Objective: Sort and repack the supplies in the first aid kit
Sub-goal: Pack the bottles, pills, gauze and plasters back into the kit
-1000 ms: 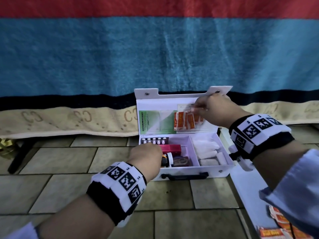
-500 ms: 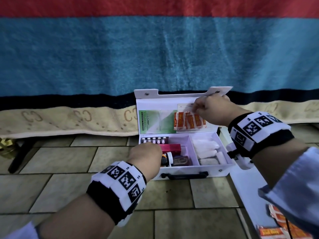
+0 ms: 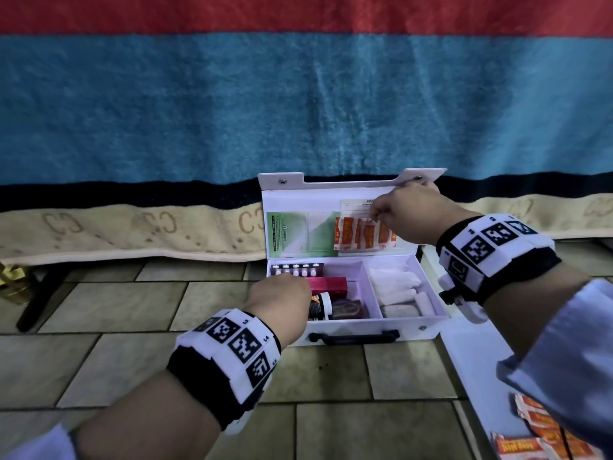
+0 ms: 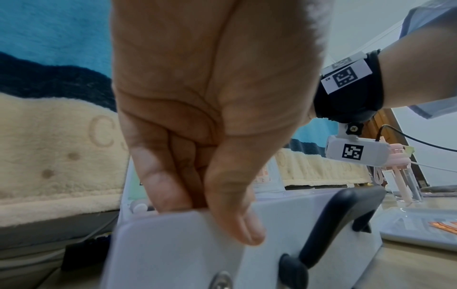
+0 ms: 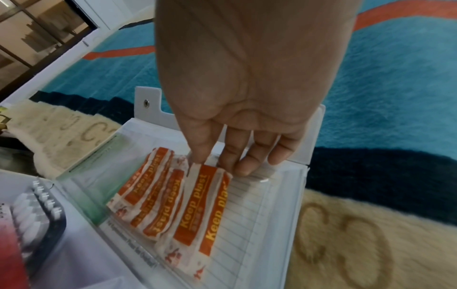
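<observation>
Hiding kit corner: left hand

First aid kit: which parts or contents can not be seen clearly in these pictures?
- Left compartment of the first aid kit: in the head view, the left hand covers its near corner.
- Small bottle: same view, label too small, half hidden by that hand.
- Plasters: right wrist view, the right hand covers their top ends.
- Loose plasters: head view, cut off by the bottom edge and sleeve.

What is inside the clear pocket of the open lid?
Orange plaster packets sit in the lid pocket, over a lined card; the right hand pinches one packet. A green leaflet is beside them. The card's text is mostly covered.
</observation>
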A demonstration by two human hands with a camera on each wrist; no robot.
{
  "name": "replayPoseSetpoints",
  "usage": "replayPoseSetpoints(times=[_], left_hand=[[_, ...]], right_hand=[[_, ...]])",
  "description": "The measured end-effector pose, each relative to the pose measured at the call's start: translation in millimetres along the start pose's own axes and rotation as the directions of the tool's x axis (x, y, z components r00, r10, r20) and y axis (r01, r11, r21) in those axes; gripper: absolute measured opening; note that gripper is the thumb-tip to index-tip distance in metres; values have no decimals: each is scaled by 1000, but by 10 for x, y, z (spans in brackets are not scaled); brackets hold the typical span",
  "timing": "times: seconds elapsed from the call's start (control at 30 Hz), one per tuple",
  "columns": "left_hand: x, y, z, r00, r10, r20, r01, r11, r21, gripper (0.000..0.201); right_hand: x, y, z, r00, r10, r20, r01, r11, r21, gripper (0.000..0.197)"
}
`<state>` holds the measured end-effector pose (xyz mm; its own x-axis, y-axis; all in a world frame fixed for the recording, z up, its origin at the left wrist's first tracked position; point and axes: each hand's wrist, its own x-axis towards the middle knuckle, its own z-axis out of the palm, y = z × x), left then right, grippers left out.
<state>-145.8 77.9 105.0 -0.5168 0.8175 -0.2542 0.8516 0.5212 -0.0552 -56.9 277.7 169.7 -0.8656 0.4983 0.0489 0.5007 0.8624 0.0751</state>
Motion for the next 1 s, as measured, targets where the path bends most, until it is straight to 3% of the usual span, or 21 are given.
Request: replayPoseSetpoints(times=[0.27,0.5,0.67,0.8,0.9,1.0], left_hand=[[21,-6,9,1000,-12,14,12,1000,10,24],[57,-57,6,999,23,32,-24,999,32,18],[8,-78,18,997,73,-29,-70,994,86,11],[8,-56,-1,996,85,-25,-83,994,74,10],[37,-55,-18,997,78,0,-78,995,61,14],[53,-65,-18,998,63,6,-64,997,41,26]], right_hand=[[-61,50,-31,993,6,-115,7,994,108,28],[-608,198,-242,996,45,-71,-28,972,231,23],[-1336,506,-137,983,130,126,-155,964,216,22],[-1971,573,277,920,116,375,-201,960,195,25],[-2278,467,625,895,94,436,-189,965,181,28],[-2396,363,806,903,88,420,-164,975,149,33]])
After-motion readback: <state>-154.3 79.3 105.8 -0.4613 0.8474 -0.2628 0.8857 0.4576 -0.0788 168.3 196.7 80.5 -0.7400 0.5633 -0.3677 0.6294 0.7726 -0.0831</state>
